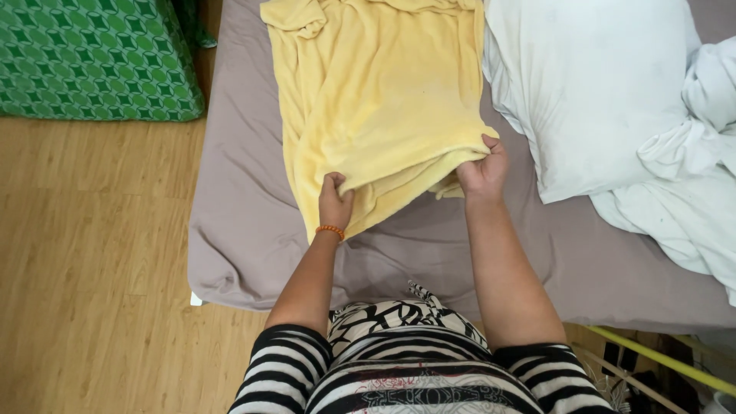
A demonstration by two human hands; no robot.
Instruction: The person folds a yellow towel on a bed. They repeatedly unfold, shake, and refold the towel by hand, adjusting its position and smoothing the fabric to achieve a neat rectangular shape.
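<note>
A pale yellow towel (376,92) lies spread on a bed with a grey-mauve sheet (245,230). My left hand (335,201), with an orange bead bracelet at the wrist, pinches the towel's near edge from under its folded layers. My right hand (483,170) grips the towel's near right corner, fingers closed on the cloth. The near edge is bunched and lifted slightly between both hands.
A white pillow (590,92) and crumpled white bedding (690,192) lie to the right of the towel. A green patterned cushion or mattress (92,57) sits on the wooden floor (84,253) at the left. A yellow rail (659,356) runs at the lower right.
</note>
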